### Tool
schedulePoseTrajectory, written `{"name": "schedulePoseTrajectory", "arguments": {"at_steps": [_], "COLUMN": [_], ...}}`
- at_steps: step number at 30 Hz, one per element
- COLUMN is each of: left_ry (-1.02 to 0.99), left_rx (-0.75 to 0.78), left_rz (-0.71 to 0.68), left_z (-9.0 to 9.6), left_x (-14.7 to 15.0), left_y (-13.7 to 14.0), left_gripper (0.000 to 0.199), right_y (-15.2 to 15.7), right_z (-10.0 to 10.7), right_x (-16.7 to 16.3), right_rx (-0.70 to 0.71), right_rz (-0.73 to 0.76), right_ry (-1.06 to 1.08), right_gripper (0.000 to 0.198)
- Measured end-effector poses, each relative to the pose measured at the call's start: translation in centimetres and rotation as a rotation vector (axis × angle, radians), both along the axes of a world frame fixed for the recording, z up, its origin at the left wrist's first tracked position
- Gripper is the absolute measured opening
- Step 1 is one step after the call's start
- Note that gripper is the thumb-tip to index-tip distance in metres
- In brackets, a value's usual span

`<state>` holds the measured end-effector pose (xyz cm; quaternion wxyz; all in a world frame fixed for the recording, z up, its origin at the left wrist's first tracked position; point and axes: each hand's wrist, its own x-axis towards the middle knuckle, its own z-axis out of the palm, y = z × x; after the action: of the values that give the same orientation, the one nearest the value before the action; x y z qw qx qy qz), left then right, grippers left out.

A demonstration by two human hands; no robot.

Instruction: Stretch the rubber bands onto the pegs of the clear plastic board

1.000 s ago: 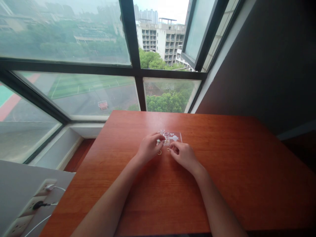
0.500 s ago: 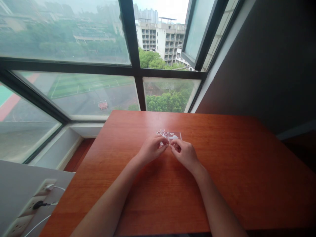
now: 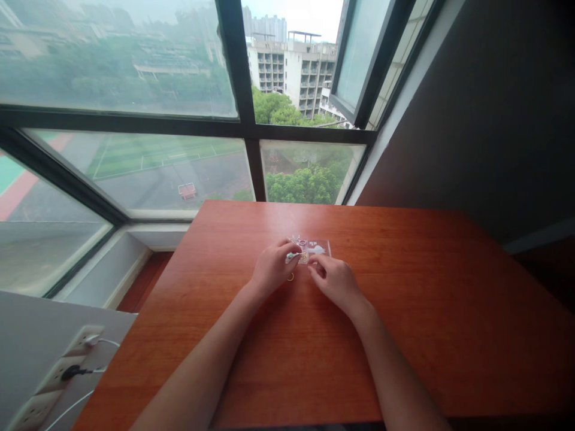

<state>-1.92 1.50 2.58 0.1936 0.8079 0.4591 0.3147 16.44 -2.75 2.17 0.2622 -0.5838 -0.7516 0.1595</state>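
Observation:
My left hand (image 3: 272, 266) reaches over the left half of a small clear box (image 3: 304, 258), thumb and index tip close together in a pinch. Whatever sits between them is too small to make out. A bit of green and white shows in the gap behind the thumb. Near the box's front right corner is my right hand (image 3: 335, 276), its fingers curled together; what they hold, if anything, is hidden. The box's clear lid (image 3: 324, 244), with a white print, lies folded out to the right. A small gold ring (image 3: 291, 277) lies on the table below my left hand.
The reddish-brown wooden table (image 3: 431, 311) reaches to a dark-framed window (image 3: 309, 133) at the back. Small shiny pieces sit in the box's compartments. At the lower left, a black plug (image 3: 72, 372) and white cables (image 3: 76, 404) are at wall sockets.
My hands have moved apart from where their fingertips met. The left has shifted slightly left over the box, and the gold ring on the table now shows below it.

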Motion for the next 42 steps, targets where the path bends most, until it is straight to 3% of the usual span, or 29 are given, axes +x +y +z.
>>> {"name": "schedulePoseTrajectory", "arguments": {"at_steps": [7,15,26,42], "left_ry": [0.016,0.001,-0.004,0.004], "left_rx": [0.004,-0.003,-0.005,-0.025], "left_rz": [0.079,0.087,0.085,0.063], "left_z": [0.2,0.7,0.9,0.9], "left_x": [-0.7,-1.2,-1.3,-1.2], "left_y": [0.2,0.4,0.4,0.3], "left_gripper": [0.014,0.014,0.014,0.014], "right_y": [-0.4,-0.7,-0.6,-0.5], "right_z": [0.4,-0.3,0.5,0.8], "right_x": [-0.9,-2.4,-0.9,-0.9], "right_rx": [-0.06,-0.092,-0.164,-0.237], "right_rz": [0.093,0.193,0.129,0.132], "right_ry": [-0.069,-0.121,-0.1,-0.122], "right_gripper": [0.011,0.02,0.007,0.008]}}
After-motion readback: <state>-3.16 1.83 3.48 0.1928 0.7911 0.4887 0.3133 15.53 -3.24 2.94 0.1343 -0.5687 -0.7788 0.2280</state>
